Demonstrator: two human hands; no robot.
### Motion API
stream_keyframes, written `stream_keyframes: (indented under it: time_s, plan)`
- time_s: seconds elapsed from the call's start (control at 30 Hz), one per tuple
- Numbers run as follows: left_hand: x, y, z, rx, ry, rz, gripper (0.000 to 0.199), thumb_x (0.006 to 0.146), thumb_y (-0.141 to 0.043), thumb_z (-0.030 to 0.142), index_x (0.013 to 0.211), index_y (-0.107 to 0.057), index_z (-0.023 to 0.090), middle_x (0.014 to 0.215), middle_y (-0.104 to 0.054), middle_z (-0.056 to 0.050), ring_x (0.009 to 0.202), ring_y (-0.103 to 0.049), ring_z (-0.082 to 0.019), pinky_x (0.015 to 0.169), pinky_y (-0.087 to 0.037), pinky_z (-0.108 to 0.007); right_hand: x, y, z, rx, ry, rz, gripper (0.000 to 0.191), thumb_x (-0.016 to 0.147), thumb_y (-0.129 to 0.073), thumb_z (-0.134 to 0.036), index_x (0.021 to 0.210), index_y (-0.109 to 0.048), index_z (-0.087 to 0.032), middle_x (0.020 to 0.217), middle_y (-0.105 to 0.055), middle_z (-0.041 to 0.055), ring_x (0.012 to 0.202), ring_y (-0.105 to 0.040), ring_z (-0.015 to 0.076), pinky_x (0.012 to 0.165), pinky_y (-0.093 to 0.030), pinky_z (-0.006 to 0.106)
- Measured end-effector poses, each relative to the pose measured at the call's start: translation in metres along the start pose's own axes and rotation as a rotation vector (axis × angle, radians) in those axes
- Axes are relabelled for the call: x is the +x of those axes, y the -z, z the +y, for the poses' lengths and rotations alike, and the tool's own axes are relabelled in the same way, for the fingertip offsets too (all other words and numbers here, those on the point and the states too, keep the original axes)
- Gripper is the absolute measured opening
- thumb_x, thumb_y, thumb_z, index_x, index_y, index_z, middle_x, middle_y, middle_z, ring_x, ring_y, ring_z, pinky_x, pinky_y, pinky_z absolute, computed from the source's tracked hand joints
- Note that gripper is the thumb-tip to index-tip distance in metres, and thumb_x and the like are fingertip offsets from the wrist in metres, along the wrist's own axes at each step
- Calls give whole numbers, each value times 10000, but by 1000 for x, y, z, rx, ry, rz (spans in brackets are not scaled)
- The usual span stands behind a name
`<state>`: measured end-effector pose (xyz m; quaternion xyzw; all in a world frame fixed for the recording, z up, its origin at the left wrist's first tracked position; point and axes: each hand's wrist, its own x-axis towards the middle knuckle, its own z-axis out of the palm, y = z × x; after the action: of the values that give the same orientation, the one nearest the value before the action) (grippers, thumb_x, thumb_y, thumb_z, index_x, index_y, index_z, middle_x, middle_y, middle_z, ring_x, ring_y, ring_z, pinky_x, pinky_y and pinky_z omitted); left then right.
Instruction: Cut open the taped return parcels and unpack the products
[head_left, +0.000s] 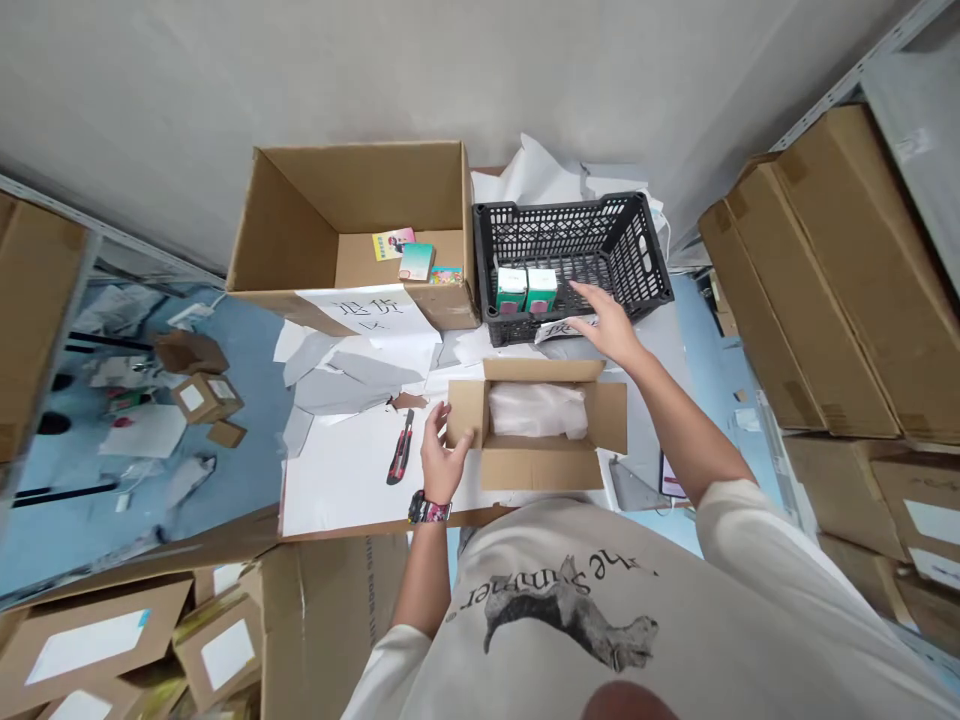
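Open carton (540, 470) with white wrapping (537, 411) inside sits near the front edge of the table (480, 516), the left hand (444, 455) spread at its left flap (466, 402). The right hand (606, 322), thumb and fingers apart, reaches over the near rim of a black crate (651, 302) beside two green-and-white boxes (541, 292). A hard tug on the flap could tear it or drag the carton off the edge.

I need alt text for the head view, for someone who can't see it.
A person's left hand is at the left flap of an open cardboard box containing white wrapping, while the open right hand is at the near rim of a black plastic crate holding two green-and-white boxes. A utility knife lies to the left; a larger open carton stands beside the crate.
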<state>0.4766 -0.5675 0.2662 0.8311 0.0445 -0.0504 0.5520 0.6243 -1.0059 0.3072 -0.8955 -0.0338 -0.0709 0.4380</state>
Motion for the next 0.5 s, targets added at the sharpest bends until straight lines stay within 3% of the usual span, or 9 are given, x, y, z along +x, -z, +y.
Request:
stream_keyframes:
  time_s: [0.1, 0.17, 0.2, 0.23, 0.3, 0.37, 0.5]
  plan:
    - [-5, -6, -27, -128, 129, 68, 915, 942, -851, 478, 1724, -430, 260, 1737, -523, -231, 1464, -673, -333, 1108, -636, -463, -113, 13, -10, 42, -297, 305, 810, 918, -814, -598, 1628, -633, -253, 1638, -663, 167, 1505, -620, 351, 1295, -481, 601]
    - [-4, -16, -42, -190, 182, 32, 888, 934, -853, 490, 1689, -482, 204, 1657, -608, -246, 1391, -722, -321, 1126, -629, -467, -185, -7, -17, 124, -536, 582, 857, 924, -747, -679, 1644, -588, -242, 1580, -694, 184, 1449, -664, 332, 1243, -532, 586]
    - [-2, -22, -48, -211, 206, -20, 826, 933, -851, 496, 1629, -552, 167, 1571, -680, -247, 1350, -745, -319, 1148, -618, -481, -215, -23, -21, 201, -625, 647, 874, 919, -720, -715, 1642, -575, -245, 1550, -712, 177, 1409, -694, 313, 1216, -558, 558]
    - [0, -29, -53, -224, 235, -83, 742, 932, -847, 500, 1542, -632, 136, 1467, -748, -242, 1310, -764, -321, 1167, -607, -498, -238, -40, -25, 309, -702, 628, 884, 905, -714, -743, 1634, -568, -264, 1524, -731, 159, 1365, -726, 293, 1179, -587, 529]
    - [4, -41, -58, -224, 294, -202, 587, 932, -838, 500, 1362, -747, 110, 1283, -827, -226, 1267, -782, -336, 1185, -594, -525, -266, -72, -33, 518, -800, 517, 833, 898, -691, -781, 1552, -618, -270, 1466, -774, 140, 1267, -780, 287, 1081, -641, 505]
    - [6, -48, -58, -198, 308, -242, 500, 943, -816, 486, 1277, -794, 113, 1218, -849, -218, 1295, -775, -347, 1205, -580, -526, -275, -91, -41, 664, -797, 438, 795, 902, -647, -824, 1447, -675, -245, 1418, -802, 143, 1215, -805, 297, 1006, -670, 491]
    - [2, -42, -58, -131, 168, -165, 452, 973, -761, 459, 1288, -813, 139, 1325, -838, -204, 1432, -714, -338, 1290, -511, -500, -277, -95, -57, 687, -714, 432, 781, 825, -768, -799, 1347, -729, -220, 1395, -820, 146, 1249, -796, 299, 1029, -663, 450]
